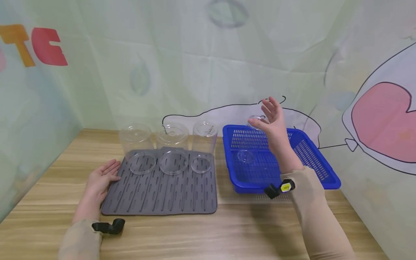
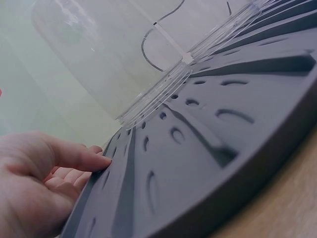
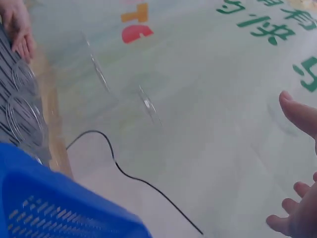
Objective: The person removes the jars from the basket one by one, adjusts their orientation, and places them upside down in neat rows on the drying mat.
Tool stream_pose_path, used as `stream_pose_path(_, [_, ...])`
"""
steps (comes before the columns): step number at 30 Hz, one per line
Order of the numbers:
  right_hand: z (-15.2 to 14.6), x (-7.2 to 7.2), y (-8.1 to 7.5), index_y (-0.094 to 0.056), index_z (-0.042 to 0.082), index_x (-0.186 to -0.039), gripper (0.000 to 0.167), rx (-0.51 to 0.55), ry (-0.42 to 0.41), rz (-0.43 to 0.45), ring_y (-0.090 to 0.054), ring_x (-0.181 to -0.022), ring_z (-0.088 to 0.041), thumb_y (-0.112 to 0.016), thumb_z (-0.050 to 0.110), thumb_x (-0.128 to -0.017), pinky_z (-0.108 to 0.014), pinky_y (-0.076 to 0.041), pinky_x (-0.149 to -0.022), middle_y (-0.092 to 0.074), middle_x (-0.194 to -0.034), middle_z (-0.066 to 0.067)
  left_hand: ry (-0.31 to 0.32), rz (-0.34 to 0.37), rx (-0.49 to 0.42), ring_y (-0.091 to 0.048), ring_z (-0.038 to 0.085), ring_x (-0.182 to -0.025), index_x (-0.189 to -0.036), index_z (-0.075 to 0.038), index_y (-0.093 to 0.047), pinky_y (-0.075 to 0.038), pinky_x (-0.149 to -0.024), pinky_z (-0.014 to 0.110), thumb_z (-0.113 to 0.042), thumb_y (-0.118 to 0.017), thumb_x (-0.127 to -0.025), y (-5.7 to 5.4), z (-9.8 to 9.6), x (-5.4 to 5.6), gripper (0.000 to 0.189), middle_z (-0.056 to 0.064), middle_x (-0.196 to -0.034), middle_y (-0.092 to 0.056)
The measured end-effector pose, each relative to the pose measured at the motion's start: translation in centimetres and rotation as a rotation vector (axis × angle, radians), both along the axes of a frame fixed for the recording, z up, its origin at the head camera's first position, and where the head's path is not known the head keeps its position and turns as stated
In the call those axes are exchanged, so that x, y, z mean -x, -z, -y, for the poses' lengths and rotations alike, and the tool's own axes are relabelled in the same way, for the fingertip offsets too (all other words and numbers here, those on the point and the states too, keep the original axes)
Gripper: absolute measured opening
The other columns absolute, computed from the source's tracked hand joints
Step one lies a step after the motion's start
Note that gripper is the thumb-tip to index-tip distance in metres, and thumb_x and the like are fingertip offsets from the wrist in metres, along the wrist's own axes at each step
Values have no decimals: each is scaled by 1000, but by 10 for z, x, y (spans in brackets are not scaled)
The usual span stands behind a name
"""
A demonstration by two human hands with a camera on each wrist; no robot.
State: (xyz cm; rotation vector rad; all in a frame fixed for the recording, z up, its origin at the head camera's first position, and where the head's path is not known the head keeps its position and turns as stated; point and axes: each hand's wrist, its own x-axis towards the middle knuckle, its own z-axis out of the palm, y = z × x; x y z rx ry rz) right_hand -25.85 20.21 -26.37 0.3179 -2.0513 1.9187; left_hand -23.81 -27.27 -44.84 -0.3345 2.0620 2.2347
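Note:
Three clear jars stand mouth down along the back of the grey drying mat (image 1: 162,202): a wide left jar (image 1: 134,135), a wide middle jar (image 1: 172,135) and a narrower right jar (image 1: 204,133). My left hand (image 1: 102,177) rests at the mat's left edge, its thumb (image 2: 86,159) on the rim and its other fingers extended beside it. Over the blue basket (image 1: 232,173), my right hand (image 1: 274,124) is raised with thumb and fingers spread wide. A fourth clear jar (image 1: 245,156) shows in the basket area, its round upper end overlapped by my thumb.
Wood-grain table (image 1: 169,238) lies under the mat and basket. The basket stands right of the mat, with slotted walls and a raised rim. Close behind hangs a pale printed curtain (image 1: 175,86), which also runs along both sides.

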Motion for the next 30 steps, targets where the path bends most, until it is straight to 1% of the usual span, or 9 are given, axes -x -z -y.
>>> stream_pose_path(5, [-23, 6, 7, -18, 10, -154, 85, 80, 96, -10, -21, -150, -17, -66, -4, -85, -43, -11, -126, -29, -160, -7, -7, -3, 5, -17, 28, -149, -155, 1, -10, -45, -93, 6, 18, -44, -88, -2, 0, 0, 77, 22, -160, -10])
stream_pose_path(9, [-41, 17, 16, -12, 14, -157, 89, 48, 105, 75, -13, -152, -16, -67, 1, -87, -43, -12, -126, -21, -163, -6, -11, -11, 0, -17, 28, -149, -155, 2, -11, -45, -93, 5, 19, -44, -87, -3, -1, 0, 77, 23, -160, -10])
stream_pose_path(12, [-56, 29, 23, -3, 16, -158, 92, -22, 70, 177, -8, -153, -22, -65, 6, -91, -44, -15, -126, -12, -165, -10, -8, -10, 9, -16, 29, -149, -155, 2, -10, -43, -97, 7, 20, -44, -87, -3, -1, -1, 78, 23, -160, -10])
stream_pose_path(14, [-64, 36, 28, 2, 15, -158, 93, -71, 34, 243, -6, -153, -27, -63, 8, -93, -46, -13, -126, -8, -165, -13, -6, -7, 14, -16, 29, -149, -155, 2, -10, -39, -104, 12, 20, -44, -87, -3, -1, -1, 78, 23, -160, -10])
stream_pose_path(17, [-74, 44, 35, 4, 11, -158, 90, -135, -31, 322, -6, -152, -32, -60, 8, -94, -52, -11, -125, -5, -165, -16, -6, 3, 28, -16, 29, -150, -155, 1, -10, -32, -112, 19, 19, -44, -88, -2, -1, -2, 77, 22, -161, -10])
stream_pose_path(19, [-78, 48, 40, 3, 10, -158, 89, -175, -69, 359, -7, -152, -35, -59, 7, -95, -56, -12, -124, -5, -164, -18, -7, 4, 29, -16, 29, -150, -155, 1, -10, -31, -113, 21, 19, -43, -88, -2, -1, -2, 77, 22, -161, -10])
stream_pose_path(24, [-83, 57, 51, 4, 9, -157, 89, -249, -150, 438, -13, -150, -40, -59, 7, -94, -60, -13, -122, -4, -163, -22, -11, -5, 31, -17, 29, -149, -155, 1, -11, -40, -103, 10, 19, -44, -87, -1, -1, -2, 77, 22, -160, -11])
stream_pose_path(27, [-82, 61, 55, 3, 7, -157, 90, -270, -195, 454, -16, -148, -42, -60, 4, -93, -60, -15, -122, -8, -162, -26, -13, -12, 35, -17, 29, -149, -155, 2, -12, -44, -95, 5, 19, -44, -87, -1, -2, -2, 77, 23, -160, -11])
stream_pose_path(30, [-78, 64, 59, -2, 5, -157, 88, -299, -235, 447, -20, -147, -44, -60, 2, -91, -60, -19, -121, -16, -159, -29, -17, -13, 36, -18, 29, -149, -154, 2, -12, -45, -92, 4, 19, -44, -87, -2, -2, -2, 77, 24, -160, -12])
